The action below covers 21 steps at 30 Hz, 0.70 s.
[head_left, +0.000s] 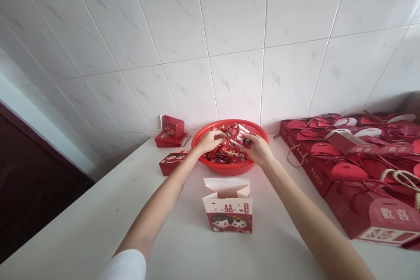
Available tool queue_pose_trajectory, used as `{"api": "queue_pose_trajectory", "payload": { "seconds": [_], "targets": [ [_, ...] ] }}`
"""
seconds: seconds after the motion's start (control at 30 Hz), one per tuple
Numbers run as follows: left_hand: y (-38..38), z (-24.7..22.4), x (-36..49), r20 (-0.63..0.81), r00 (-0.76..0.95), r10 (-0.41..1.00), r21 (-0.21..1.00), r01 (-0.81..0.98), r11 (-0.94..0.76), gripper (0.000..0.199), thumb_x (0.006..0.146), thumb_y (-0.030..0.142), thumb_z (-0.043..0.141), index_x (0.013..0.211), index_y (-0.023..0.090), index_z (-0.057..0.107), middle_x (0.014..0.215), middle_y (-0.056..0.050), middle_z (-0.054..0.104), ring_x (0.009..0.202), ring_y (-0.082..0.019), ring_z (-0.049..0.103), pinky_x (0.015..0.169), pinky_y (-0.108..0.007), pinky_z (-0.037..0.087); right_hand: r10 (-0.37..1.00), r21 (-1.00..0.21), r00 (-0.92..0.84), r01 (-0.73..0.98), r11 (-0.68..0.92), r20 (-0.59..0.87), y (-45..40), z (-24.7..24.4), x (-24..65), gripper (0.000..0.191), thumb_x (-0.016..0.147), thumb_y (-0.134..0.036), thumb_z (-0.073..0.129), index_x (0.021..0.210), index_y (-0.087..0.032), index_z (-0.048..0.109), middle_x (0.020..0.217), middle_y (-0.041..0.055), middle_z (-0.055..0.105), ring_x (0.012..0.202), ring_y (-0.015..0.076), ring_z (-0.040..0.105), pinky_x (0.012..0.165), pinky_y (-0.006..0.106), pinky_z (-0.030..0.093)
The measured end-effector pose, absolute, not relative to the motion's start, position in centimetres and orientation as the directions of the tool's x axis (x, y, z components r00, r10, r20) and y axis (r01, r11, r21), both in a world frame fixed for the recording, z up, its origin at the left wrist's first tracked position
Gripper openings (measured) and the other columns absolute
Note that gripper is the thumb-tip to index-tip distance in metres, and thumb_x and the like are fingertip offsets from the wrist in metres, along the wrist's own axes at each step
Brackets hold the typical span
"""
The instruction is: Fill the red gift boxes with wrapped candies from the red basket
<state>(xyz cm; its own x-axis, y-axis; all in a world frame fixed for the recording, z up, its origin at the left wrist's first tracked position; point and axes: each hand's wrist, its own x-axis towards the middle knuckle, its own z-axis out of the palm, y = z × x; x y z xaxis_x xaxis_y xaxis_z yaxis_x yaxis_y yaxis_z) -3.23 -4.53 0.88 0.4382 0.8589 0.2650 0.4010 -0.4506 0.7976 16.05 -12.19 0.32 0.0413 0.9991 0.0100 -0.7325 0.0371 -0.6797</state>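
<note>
A round red plastic basket (227, 170) stands against the wall, heaped with red-wrapped sweets (226, 154). My left hand (208, 141) reaches over the near-left rim, its fingers down among the sweets. Whether those fingers grip anything is hidden. My right hand (257, 148) comes in from the right over the rim and pinches a white-and-red packet (237, 141). Below both hands, on the counter, stands an open paper gift box (228, 212), white and red, printed with a cartoon couple. Its flaps are raised and its inside is mostly out of sight.
Several small red boxes (172, 137) sit left of the basket on the white counter (82, 223). Rows of red gift boxes with rope handles (348, 175) fill the right side. Behind rises a white tiled wall (229, 74). The counter's left edge drops to a dark floor (33, 188).
</note>
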Motion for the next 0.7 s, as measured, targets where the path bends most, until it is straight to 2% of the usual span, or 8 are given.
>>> {"api": "queue_pose_trajectory", "payload": {
  "seconds": [0.1, 0.2, 0.27, 0.47, 0.6, 0.7],
  "targets": [
    [-3.8, 0.4, -4.2, 0.126, 0.604, 0.787, 0.622, 0.57, -0.537, 0.031, 0.063, 0.014, 0.07, 0.093, 0.019, 0.074, 0.093, -0.003, 0.076, 0.09, -0.024, 0.07, 0.085, -0.032, 0.054, 0.999, -0.676, 0.046, -0.736, 0.035, 0.002, -12.2, 0.4, 16.0, 0.018, 0.067, -0.01, 0.076, 0.067, -0.019, 0.061, 0.071, -0.0001, 0.067, 0.082, 0.0186, 0.066, 0.086, 0.043, 0.063],
    [-3.7, 0.0, -4.1, 0.06, 0.666, 0.744, 0.427, 0.656, -0.622, 0.041, 0.055, 0.01, 0.073, 0.094, 0.023, 0.077, 0.093, -0.002, 0.076, 0.089, -0.025, 0.07, 0.081, -0.029, 0.053, 0.999, -0.674, 0.054, -0.737, 0.038, -0.003, -12.4, 0.6, 15.9, 0.019, 0.066, -0.01, 0.077, 0.065, -0.019, 0.061, 0.07, 0.0007, 0.067, 0.081, 0.0186, 0.066, 0.081, 0.04, 0.063],
    [-3.7, -0.2, -3.9, 0.055, 0.685, 0.726, 0.38, 0.658, -0.65, 0.038, 0.055, 0.008, 0.073, 0.089, 0.025, 0.078, 0.091, -0.003, 0.076, 0.087, -0.026, 0.069, 0.078, -0.028, 0.052, 0.998, -0.674, 0.058, -0.737, 0.045, 0.003, -12.5, 0.6, 15.9, 0.019, 0.066, -0.009, 0.076, 0.064, -0.019, 0.061, 0.07, 0.0006, 0.067, 0.08, 0.0184, 0.066, 0.081, 0.039, 0.063],
    [-3.9, -0.4, -3.8, 0.13, 0.625, 0.77, 0.427, 0.666, -0.612, 0.013, 0.07, 0.018, 0.07, 0.08, 0.023, 0.078, 0.081, -0.004, 0.076, 0.077, -0.025, 0.069, 0.078, -0.032, 0.053, 0.996, -0.674, 0.086, -0.737, 0.054, -0.014, -12.5, 0.7, 15.9, 0.018, 0.067, -0.006, 0.072, 0.062, -0.019, 0.061, 0.069, 0.0002, 0.066, 0.077, 0.0183, 0.065, 0.079, 0.039, 0.061],
    [-4.0, -0.3, -3.8, 0.234, 0.582, 0.779, 0.545, 0.585, -0.6, 0.018, 0.074, 0.023, 0.071, 0.09, 0.022, 0.078, 0.095, -0.006, 0.078, 0.094, -0.027, 0.07, 0.092, -0.036, 0.052, 0.996, -0.677, 0.089, -0.733, 0.063, -0.004, -12.5, 0.7, 15.8, 0.014, 0.068, -0.009, 0.071, 0.062, -0.019, 0.062, 0.07, 0.0008, 0.065, 0.075, 0.017, 0.063, 0.075, 0.036, 0.06],
    [-3.8, -0.4, -3.7, 0.261, 0.537, 0.803, 0.653, 0.515, -0.556, 0.017, 0.077, 0.023, 0.068, 0.091, 0.021, 0.078, 0.101, -0.007, 0.077, 0.1, -0.027, 0.069, 0.097, -0.038, 0.051, 0.996, -0.674, 0.089, -0.737, 0.052, -0.02, -12.4, 0.6, 15.8, 0.014, 0.066, -0.009, 0.071, 0.062, -0.019, 0.062, 0.071, 0.0005, 0.065, 0.076, 0.0166, 0.062, 0.074, 0.034, 0.06]
  ]
}}
